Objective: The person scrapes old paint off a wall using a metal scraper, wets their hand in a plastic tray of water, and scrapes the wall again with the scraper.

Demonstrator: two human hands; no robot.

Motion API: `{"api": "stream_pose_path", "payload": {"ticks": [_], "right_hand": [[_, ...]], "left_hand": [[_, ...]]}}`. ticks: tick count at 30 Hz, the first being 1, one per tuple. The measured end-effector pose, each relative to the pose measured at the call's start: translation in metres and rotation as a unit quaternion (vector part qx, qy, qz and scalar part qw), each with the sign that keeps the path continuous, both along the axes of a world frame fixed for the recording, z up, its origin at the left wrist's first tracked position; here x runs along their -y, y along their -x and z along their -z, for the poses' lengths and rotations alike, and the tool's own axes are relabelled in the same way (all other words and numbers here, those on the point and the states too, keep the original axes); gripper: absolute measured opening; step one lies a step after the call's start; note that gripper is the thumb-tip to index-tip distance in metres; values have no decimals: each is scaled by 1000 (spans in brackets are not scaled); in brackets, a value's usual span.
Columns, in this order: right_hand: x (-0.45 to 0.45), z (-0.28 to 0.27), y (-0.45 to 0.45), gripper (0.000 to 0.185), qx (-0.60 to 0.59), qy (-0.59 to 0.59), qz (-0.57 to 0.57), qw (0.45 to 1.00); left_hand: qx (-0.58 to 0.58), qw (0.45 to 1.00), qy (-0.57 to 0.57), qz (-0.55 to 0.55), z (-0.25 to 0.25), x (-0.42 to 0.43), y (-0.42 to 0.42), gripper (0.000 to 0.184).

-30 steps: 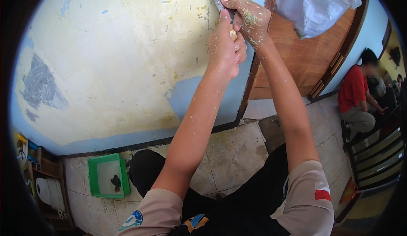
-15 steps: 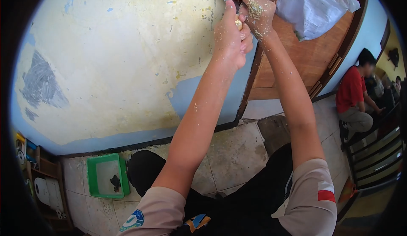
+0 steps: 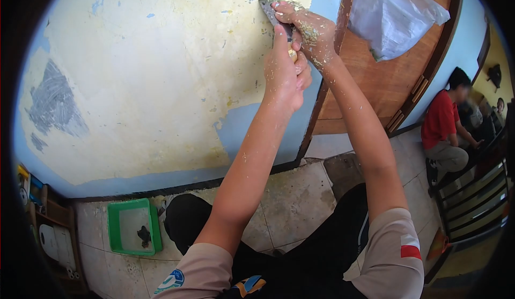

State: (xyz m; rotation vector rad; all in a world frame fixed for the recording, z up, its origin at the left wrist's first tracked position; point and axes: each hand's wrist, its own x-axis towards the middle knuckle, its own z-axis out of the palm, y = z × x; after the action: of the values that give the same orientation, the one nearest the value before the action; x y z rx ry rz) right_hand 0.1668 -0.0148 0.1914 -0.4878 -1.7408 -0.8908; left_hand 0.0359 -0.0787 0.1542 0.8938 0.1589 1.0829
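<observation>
A scraper (image 3: 269, 11) with a broad grey metal blade lies against the wall, its blade edge on the flaking cream paint. My left hand (image 3: 284, 73) is closed round its yellowish handle, thumb stretched up toward the blade. My right hand (image 3: 315, 33) presses on the blade from the right, its fingertips on the metal and its lower fingers beside the handle. Paint flakes cling to the back of my right hand and to both forearms. The wall (image 3: 161, 84) shows a large cream scraped area, edged with blue paint.
To the right is a wooden door (image 3: 375, 84) with a white plastic bag (image 3: 394, 17) hanging before it. A green tray (image 3: 157, 229) stands on the tiled floor. A shelf (image 3: 59, 213) is at lower left. A person in a red shirt (image 3: 442, 116) crouches near a dark slatted bench (image 3: 477, 205).
Both hands have moved down the wall with the scraper, and more of its blade now shows. The camera view has shifted slightly.
</observation>
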Motion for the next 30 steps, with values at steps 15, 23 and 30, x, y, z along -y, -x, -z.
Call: {"api": "stream_pose_path", "payload": {"ticks": [15,23,30], "right_hand": [[11,-16,33,47,84,44,42,995],[2,-21,34,54,82,22,8,996],[7,-25,33,55,88,34,17,995]], "left_hand": [[44,995,70,51,-11,2,44,48],[44,995,50,69,-21,-6,47,49],[24,996,60,69,-21,1,50,50]]}}
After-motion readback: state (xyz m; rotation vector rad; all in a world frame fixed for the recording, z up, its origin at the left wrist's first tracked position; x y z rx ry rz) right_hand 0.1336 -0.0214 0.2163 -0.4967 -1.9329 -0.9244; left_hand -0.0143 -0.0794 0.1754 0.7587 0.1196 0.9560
